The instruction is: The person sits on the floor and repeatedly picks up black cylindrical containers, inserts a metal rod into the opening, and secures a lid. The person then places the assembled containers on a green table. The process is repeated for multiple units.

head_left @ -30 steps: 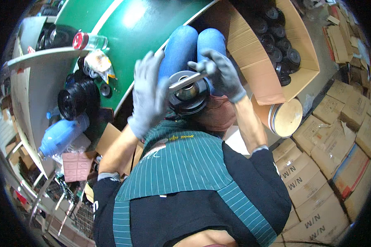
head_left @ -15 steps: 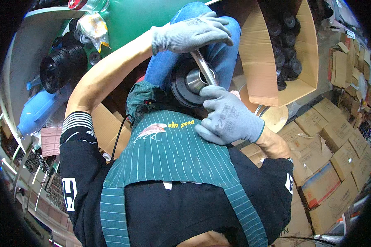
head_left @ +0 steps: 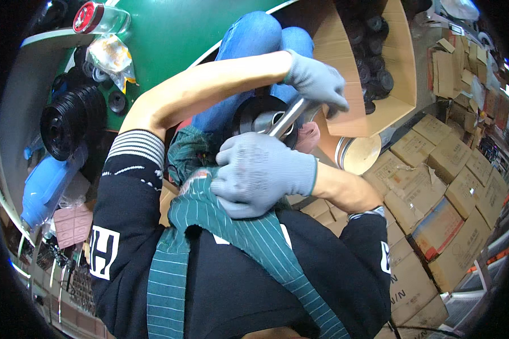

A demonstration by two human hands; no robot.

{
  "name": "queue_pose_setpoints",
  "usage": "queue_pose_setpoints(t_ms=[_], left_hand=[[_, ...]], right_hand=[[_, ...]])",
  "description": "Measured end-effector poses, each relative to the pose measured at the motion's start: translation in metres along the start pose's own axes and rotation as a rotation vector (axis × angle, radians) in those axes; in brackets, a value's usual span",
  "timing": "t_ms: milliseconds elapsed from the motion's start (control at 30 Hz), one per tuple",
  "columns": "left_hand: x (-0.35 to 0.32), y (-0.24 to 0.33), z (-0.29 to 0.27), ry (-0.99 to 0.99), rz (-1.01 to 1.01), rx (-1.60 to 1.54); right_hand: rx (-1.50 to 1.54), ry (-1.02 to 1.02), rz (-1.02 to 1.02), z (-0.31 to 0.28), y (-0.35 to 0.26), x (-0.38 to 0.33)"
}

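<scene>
A black round pulley-like part (head_left: pixel 253 113) rests on my lap, against my blue jeans (head_left: pixel 249 39). A shiny metal bar tool (head_left: pixel 288 117) lies slanted across its hub. My left hand (head_left: pixel 316 82), in a grey glove, reaches across and is closed on the bar's far upper end. My right hand (head_left: pixel 260 172), also gloved, is closed over the bar's near lower end, just above my green striped apron (head_left: pixel 249 237). The bar's tips and the hub's centre are hidden by the gloves.
An open cardboard box (head_left: pixel 404 62) holding several black round parts stands at the upper right. Stacked cartons (head_left: pixel 435 186) fill the right side. A green tabletop (head_left: pixel 169 34), a pile of black pulleys (head_left: pixel 68 121), a blue bottle (head_left: pixel 42 186) and a red-capped jar (head_left: pixel 96 17) are on the left.
My left hand has slid right along the bar to its far end. My right hand has moved left and down onto the bar's near end. The view has tilted.
</scene>
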State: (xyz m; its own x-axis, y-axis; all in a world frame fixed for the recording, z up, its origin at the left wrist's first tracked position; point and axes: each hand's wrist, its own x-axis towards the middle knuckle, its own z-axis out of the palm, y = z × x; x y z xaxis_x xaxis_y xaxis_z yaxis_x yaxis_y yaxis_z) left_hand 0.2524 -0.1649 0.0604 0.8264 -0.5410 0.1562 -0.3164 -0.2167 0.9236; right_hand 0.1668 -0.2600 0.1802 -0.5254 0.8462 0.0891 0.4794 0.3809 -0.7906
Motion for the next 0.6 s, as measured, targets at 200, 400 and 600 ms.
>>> queue_pose_setpoints(t_ms=[200,400,600], left_hand=[[-0.093,0.004,-0.062,0.522,-0.305,-0.256],[-0.237,0.004,-0.037,1.122,-0.496,-0.300],[-0.263,-0.049,0.005,1.346,-1.056,0.170]], right_hand=[[-0.279,0.508,0.128,-0.014,-0.033,-0.082],[-0.032,0.681,0.821,0.055,-0.006,-0.128],[-0.023,0.698,0.723,0.073,0.015,-0.118]])
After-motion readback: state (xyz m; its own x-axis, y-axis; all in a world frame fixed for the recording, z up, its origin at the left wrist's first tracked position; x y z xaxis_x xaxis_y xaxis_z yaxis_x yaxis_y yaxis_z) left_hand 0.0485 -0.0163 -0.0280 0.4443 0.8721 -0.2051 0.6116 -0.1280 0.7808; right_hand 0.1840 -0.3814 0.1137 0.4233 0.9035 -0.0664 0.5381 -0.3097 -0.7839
